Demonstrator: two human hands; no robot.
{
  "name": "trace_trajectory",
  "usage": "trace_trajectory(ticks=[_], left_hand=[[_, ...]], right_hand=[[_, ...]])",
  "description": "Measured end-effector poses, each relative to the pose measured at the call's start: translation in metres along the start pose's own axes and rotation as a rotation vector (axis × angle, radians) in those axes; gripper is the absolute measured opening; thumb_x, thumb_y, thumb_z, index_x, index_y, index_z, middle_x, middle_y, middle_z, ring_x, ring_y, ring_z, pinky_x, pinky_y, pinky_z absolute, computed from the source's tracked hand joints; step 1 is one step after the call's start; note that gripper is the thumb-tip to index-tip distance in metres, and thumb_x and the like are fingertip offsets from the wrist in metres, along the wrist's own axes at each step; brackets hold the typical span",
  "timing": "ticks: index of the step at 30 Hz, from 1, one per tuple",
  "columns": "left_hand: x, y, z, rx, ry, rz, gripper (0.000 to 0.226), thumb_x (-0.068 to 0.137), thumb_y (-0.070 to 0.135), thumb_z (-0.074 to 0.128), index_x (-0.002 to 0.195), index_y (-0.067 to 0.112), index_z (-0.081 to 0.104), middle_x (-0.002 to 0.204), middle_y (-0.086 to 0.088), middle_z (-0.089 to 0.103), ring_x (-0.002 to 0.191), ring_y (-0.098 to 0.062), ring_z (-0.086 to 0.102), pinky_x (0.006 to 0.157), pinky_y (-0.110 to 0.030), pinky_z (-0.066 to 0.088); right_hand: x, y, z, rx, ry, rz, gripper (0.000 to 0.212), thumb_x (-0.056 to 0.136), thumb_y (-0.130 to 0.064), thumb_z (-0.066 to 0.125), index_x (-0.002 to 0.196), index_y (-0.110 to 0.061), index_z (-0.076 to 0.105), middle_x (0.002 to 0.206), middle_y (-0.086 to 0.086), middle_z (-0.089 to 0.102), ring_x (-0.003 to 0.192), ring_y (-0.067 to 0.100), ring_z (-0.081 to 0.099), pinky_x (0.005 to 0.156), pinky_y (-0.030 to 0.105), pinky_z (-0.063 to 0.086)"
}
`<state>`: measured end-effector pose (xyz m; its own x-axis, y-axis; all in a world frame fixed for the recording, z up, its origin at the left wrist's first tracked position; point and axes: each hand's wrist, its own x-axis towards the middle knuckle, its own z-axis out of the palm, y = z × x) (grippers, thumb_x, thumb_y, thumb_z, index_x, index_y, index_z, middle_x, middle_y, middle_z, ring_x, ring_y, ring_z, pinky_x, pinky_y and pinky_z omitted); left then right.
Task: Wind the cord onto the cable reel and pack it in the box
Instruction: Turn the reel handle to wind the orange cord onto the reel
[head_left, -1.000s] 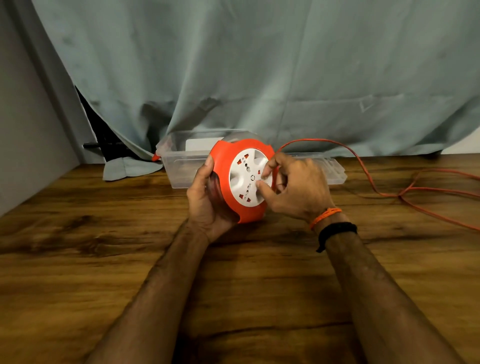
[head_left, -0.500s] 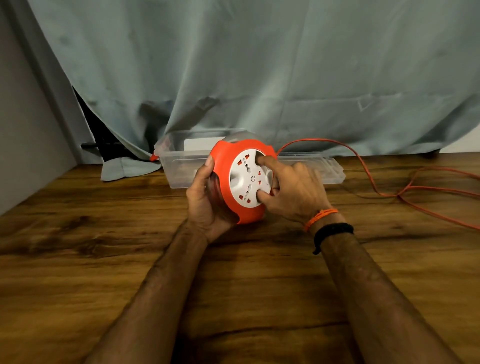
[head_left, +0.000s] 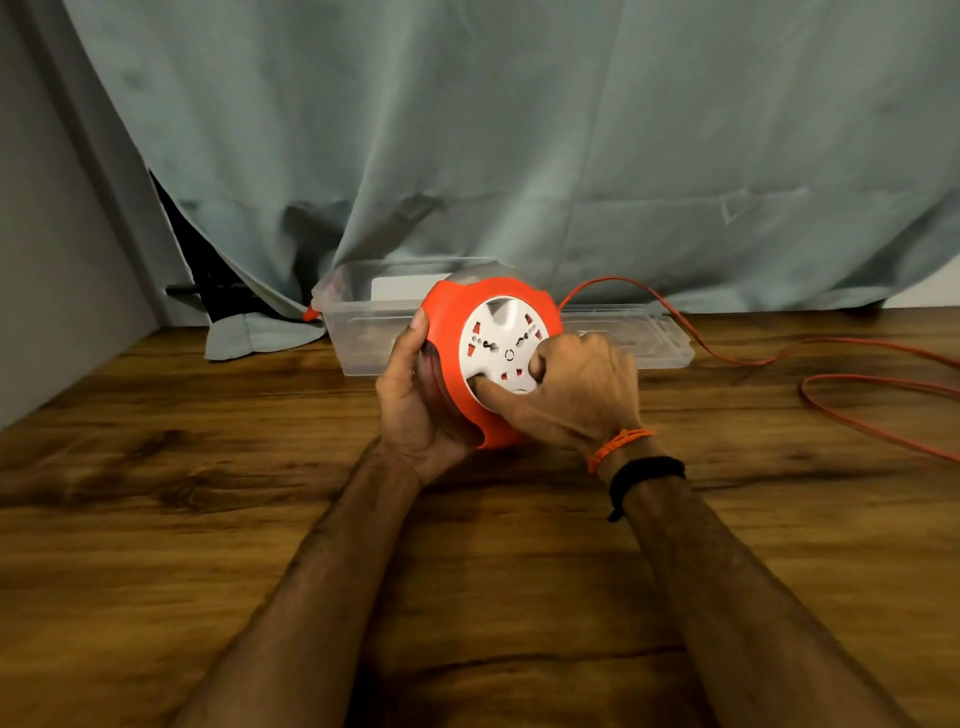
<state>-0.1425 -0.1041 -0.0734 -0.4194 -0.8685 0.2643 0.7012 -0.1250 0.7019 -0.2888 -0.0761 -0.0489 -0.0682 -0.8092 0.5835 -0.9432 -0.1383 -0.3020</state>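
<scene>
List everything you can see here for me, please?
Round orange plastic cable reel with white socket face: one, orange and white, held over the table's middle.
Thin orange cord: one, orange, trailing from the reel across the table's right side.
Clear plastic box: one, transparent, behind the reel by the curtain.
Grey-green fabric curtain: one, hanging behind.
Dark wooden table: one, brown.
Left hand: gripping the reel's side.
Right hand: fingers on the socket face; orange thread and black band at the wrist.
</scene>
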Motion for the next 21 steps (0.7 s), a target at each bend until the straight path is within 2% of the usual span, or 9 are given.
trace_trajectory(ticks=[3, 6, 8, 11, 13, 16, 18, 21], left_hand=[[0.000, 0.001, -0.001, 0.008, 0.011, 0.006, 0.061, 0.093, 0.059, 0.046, 0.130, 0.015, 0.067, 0.133, -0.018, 0.065, 0.126, -0.038, 0.059, 0.103, -0.056, 0.048], [0.000, 0.003, 0.000, 0.003, 0.014, -0.003, 0.068, 0.088, 0.061, 0.052, 0.134, 0.012, 0.064, 0.136, -0.022, 0.062, 0.127, -0.040, 0.058, 0.102, -0.056, 0.048], [-0.001, 0.004, 0.000, -0.004, 0.011, -0.002, 0.069, 0.086, 0.061, 0.053, 0.135, 0.012, 0.063, 0.136, -0.022, 0.062, 0.126, -0.040, 0.059, 0.102, -0.056, 0.049], [0.000, 0.002, 0.000, 0.002, 0.005, -0.016, 0.073, 0.086, 0.060, 0.053, 0.141, 0.011, 0.057, 0.143, -0.023, 0.056, 0.133, -0.043, 0.051, 0.112, -0.064, 0.035], [0.000, 0.001, 0.000, 0.013, -0.009, -0.030, 0.074, 0.087, 0.060, 0.053, 0.143, 0.011, 0.054, 0.145, -0.023, 0.053, 0.136, -0.044, 0.047, 0.113, -0.066, 0.030], [-0.001, 0.000, -0.001, 0.021, -0.019, -0.033, 0.075, 0.085, 0.059, 0.056, 0.142, 0.011, 0.055, 0.145, -0.024, 0.053, 0.135, -0.044, 0.049, 0.112, -0.066, 0.032], [-0.001, 0.000, -0.002, 0.029, -0.011, -0.039, 0.074, 0.083, 0.060, 0.058, 0.139, 0.012, 0.059, 0.144, -0.024, 0.055, 0.133, -0.044, 0.051, 0.110, -0.067, 0.033], [-0.002, 0.000, -0.002, 0.049, -0.011, -0.052, 0.072, 0.081, 0.062, 0.058, 0.135, 0.014, 0.063, 0.141, -0.022, 0.058, 0.130, -0.043, 0.054, 0.109, -0.070, 0.033]], right_hand=[[-0.001, -0.002, -0.002, -0.024, 0.000, -0.026, 0.069, 0.064, -0.086, 0.047, 0.073, -0.018, 0.060, 0.081, 0.005, 0.068, 0.084, 0.028, 0.064, 0.076, 0.035, 0.050], [0.000, 0.001, -0.009, 0.046, 0.004, -0.037, 0.064, 0.065, -0.085, 0.050, 0.074, -0.023, 0.066, 0.071, -0.003, 0.068, 0.079, 0.023, 0.066, 0.075, 0.035, 0.052], [0.002, 0.004, -0.016, 0.153, 0.023, -0.041, 0.044, 0.070, -0.071, 0.062, 0.071, -0.027, 0.064, 0.059, -0.009, 0.060, 0.072, 0.021, 0.067, 0.073, 0.040, 0.054], [0.005, 0.009, -0.023, 0.206, 0.051, -0.112, 0.017, 0.073, -0.040, 0.068, 0.084, -0.027, 0.062, 0.054, -0.008, 0.054, 0.066, 0.024, 0.063, 0.072, 0.042, 0.054], [0.004, 0.010, -0.026, 0.186, 0.034, -0.186, 0.028, 0.074, -0.028, 0.063, 0.102, -0.027, 0.060, 0.054, -0.006, 0.055, 0.064, 0.026, 0.062, 0.070, 0.042, 0.053], [0.003, 0.009, -0.024, 0.132, -0.008, -0.260, 0.055, 0.072, -0.018, 0.056, 0.125, -0.032, 0.055, 0.059, -0.002, 0.058, 0.065, 0.030, 0.060, 0.069, 0.042, 0.053], [0.003, 0.010, -0.021, 0.093, -0.030, -0.288, 0.066, 0.073, -0.015, 0.054, 0.135, -0.036, 0.051, 0.065, 0.002, 0.062, 0.068, 0.031, 0.061, 0.070, 0.042, 0.053], [0.004, 0.013, -0.018, 0.065, -0.030, -0.306, 0.068, 0.076, -0.013, 0.053, 0.140, -0.036, 0.049, 0.073, 0.006, 0.067, 0.072, 0.034, 0.061, 0.070, 0.045, 0.053]])
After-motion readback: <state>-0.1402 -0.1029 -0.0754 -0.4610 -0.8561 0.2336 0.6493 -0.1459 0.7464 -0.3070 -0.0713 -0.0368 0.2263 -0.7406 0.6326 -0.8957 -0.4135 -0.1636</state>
